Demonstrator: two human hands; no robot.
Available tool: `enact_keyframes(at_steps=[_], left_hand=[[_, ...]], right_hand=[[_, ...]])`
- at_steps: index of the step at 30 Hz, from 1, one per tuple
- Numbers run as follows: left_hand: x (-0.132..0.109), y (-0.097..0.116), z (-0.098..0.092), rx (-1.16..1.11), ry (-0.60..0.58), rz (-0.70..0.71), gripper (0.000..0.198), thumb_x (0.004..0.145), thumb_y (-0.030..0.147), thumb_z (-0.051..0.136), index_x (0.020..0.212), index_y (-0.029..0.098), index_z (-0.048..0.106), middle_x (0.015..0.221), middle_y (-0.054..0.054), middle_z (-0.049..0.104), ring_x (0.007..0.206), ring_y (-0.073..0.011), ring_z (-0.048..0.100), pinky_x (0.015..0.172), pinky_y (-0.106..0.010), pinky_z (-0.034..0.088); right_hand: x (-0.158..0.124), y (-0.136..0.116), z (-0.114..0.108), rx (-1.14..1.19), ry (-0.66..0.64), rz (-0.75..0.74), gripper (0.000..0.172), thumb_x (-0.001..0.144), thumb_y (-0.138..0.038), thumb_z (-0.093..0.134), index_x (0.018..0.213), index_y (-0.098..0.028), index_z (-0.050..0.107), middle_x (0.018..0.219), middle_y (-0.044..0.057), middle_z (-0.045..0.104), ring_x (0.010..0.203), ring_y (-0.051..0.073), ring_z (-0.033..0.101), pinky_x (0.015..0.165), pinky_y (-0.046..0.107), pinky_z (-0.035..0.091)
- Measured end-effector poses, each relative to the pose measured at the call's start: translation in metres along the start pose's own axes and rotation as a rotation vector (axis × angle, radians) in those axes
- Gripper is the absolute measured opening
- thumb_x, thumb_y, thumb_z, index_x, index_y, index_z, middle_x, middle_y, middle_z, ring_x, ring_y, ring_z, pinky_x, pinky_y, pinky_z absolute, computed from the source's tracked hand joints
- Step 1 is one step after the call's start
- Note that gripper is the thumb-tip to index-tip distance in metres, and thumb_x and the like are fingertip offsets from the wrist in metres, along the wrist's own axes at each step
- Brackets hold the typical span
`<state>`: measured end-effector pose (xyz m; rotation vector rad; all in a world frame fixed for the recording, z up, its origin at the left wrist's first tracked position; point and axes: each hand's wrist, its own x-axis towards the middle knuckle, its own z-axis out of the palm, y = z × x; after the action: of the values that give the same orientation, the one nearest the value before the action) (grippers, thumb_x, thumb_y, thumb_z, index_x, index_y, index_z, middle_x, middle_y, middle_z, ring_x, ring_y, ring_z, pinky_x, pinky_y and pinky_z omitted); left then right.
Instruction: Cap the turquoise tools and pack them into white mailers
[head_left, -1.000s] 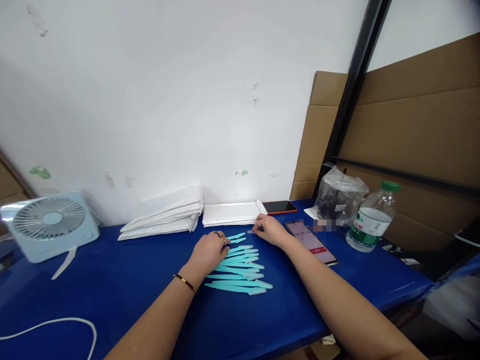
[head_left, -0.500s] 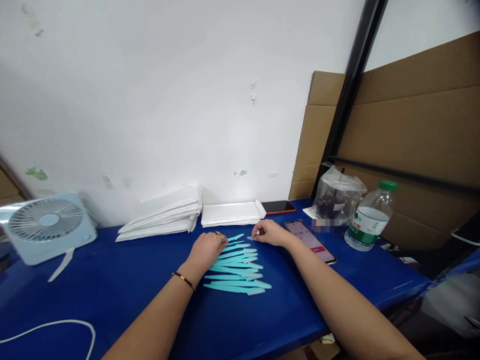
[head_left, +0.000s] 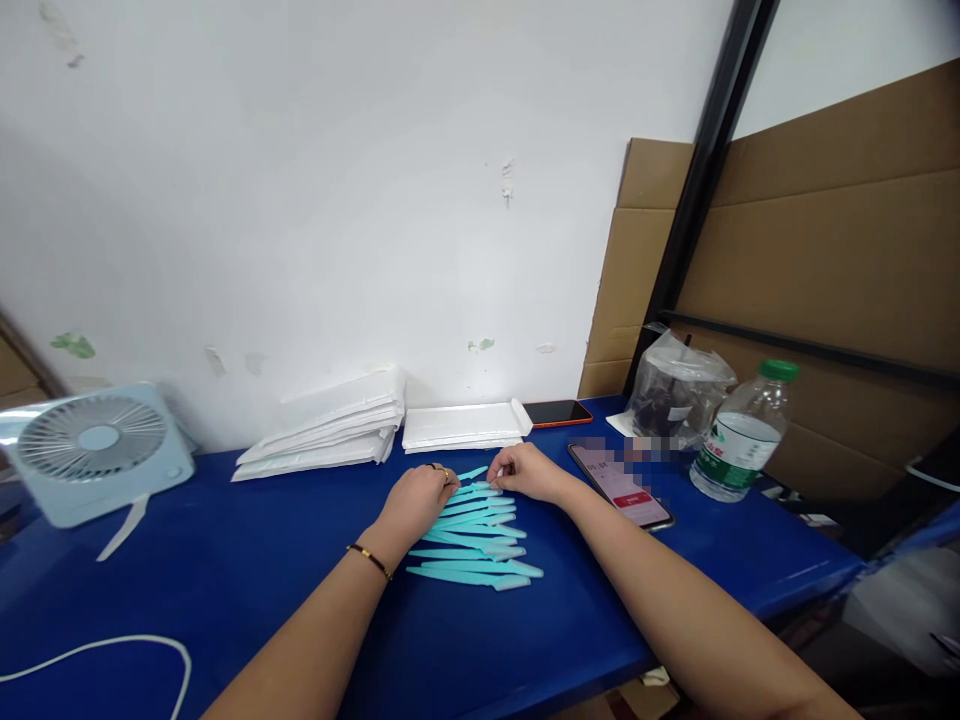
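Several turquoise eyebrow razors (head_left: 469,578) lie in a loose row on the blue table, their pale blade ends pointing right. My left hand (head_left: 421,497) is closed at the far end of the row, fingertips pinching the handle of one razor (head_left: 469,488). Facing it, my right hand (head_left: 527,472) is closed in a pinch on a small translucent blade cap (head_left: 487,486) at that razor's blade end. How far the cap sits over the blade is too small to tell. Another razor (head_left: 474,472) lies just beyond my fingertips.
White padded envelopes (head_left: 322,430) are stacked against the wall, with a flat white packet (head_left: 461,428) beside them. A dark phone (head_left: 559,412) and a lit phone (head_left: 622,488) lie right. Further right stand a bagged drink cup (head_left: 671,385) and a water bottle (head_left: 739,440); left, a fan (head_left: 101,440).
My right hand has moved left with the translucent cap, from apart from the razors to the blade end of the one in my left hand. The left hand has barely shifted.
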<state>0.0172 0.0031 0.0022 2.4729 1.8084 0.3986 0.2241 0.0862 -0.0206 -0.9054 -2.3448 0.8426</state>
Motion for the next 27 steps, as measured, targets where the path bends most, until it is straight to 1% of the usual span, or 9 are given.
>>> enact_keyframes(at_steps=[4,7,10,13,17,19,21,24,27], left_hand=[[-0.002,0.005,0.000,-0.030,0.001,0.022,0.027,0.087,0.027,0.039,0.084,0.020,0.065,0.088,-0.005,0.065,0.085,-0.0170,0.059,0.076,-0.026,0.042],[-0.003,0.005,-0.002,-0.014,0.061,-0.006,0.025,0.087,0.027,0.042,0.094,0.021,0.065,0.098,-0.005,0.063,0.092,-0.0172,0.057,0.080,-0.026,0.042],[-0.005,0.002,-0.004,0.038,0.100,-0.055,0.028,0.087,0.028,0.041,0.104,0.022,0.063,0.104,-0.006,0.060,0.095,-0.0180,0.056,0.083,-0.028,0.041],[-0.005,-0.002,-0.003,0.090,0.067,-0.053,0.030,0.087,0.029,0.040,0.104,0.023,0.064,0.100,-0.006,0.061,0.095,-0.0189,0.055,0.083,-0.029,0.041],[-0.004,-0.003,0.001,0.109,0.029,-0.028,0.030,0.087,0.029,0.040,0.104,0.023,0.065,0.099,-0.006,0.061,0.094,-0.0194,0.055,0.081,-0.030,0.042],[-0.004,-0.003,0.001,0.108,0.030,-0.022,0.031,0.087,0.028,0.040,0.104,0.023,0.065,0.098,-0.006,0.061,0.094,-0.0195,0.055,0.082,-0.030,0.042],[-0.004,-0.003,0.001,0.110,0.029,-0.026,0.030,0.087,0.028,0.040,0.104,0.023,0.065,0.098,-0.006,0.061,0.094,-0.0196,0.054,0.083,-0.030,0.042],[-0.004,-0.003,-0.001,0.107,0.018,-0.036,0.030,0.086,0.028,0.041,0.104,0.024,0.065,0.100,-0.006,0.061,0.095,-0.0196,0.054,0.083,-0.030,0.042],[-0.005,-0.003,-0.001,0.091,0.009,-0.042,0.031,0.086,0.027,0.041,0.105,0.023,0.065,0.100,-0.006,0.061,0.096,-0.0195,0.054,0.084,-0.029,0.042]], right_hand=[[-0.001,-0.001,-0.001,-0.026,-0.050,-0.028,0.017,0.072,-0.026,0.062,0.082,-0.016,0.071,0.069,0.002,0.067,0.060,0.012,0.057,0.054,0.020,0.041],[-0.002,0.003,-0.009,-0.269,0.061,-0.020,0.019,0.077,-0.023,0.055,0.085,-0.018,0.072,0.082,0.005,0.067,0.072,0.015,0.060,0.066,0.024,0.044],[-0.004,0.011,-0.018,-0.497,0.122,0.092,0.028,0.076,-0.017,0.051,0.096,-0.020,0.070,0.097,0.008,0.066,0.088,0.021,0.060,0.076,0.028,0.043],[-0.007,0.014,-0.021,-0.565,0.107,0.189,0.040,0.076,-0.014,0.049,0.113,-0.022,0.062,0.109,0.009,0.063,0.097,0.024,0.058,0.078,0.030,0.042],[-0.004,0.012,-0.017,-0.579,0.121,0.189,0.051,0.079,-0.017,0.047,0.130,-0.025,0.046,0.115,0.009,0.061,0.099,0.025,0.058,0.077,0.032,0.043],[0.001,0.010,-0.014,-0.580,0.119,0.168,0.045,0.083,-0.023,0.046,0.127,-0.027,0.048,0.115,0.009,0.061,0.098,0.025,0.058,0.076,0.032,0.042],[0.005,0.011,-0.012,-0.573,0.125,0.142,0.032,0.085,-0.028,0.047,0.115,-0.027,0.059,0.109,0.007,0.063,0.095,0.024,0.058,0.075,0.031,0.042],[0.008,0.015,-0.016,-0.516,0.152,0.108,0.017,0.081,-0.028,0.055,0.091,-0.025,0.068,0.094,0.004,0.065,0.087,0.019,0.058,0.071,0.026,0.041],[0.005,0.022,-0.021,-0.413,0.151,0.056,0.011,0.076,-0.026,0.062,0.082,-0.023,0.070,0.083,0.002,0.062,0.076,0.015,0.056,0.067,0.023,0.040]])
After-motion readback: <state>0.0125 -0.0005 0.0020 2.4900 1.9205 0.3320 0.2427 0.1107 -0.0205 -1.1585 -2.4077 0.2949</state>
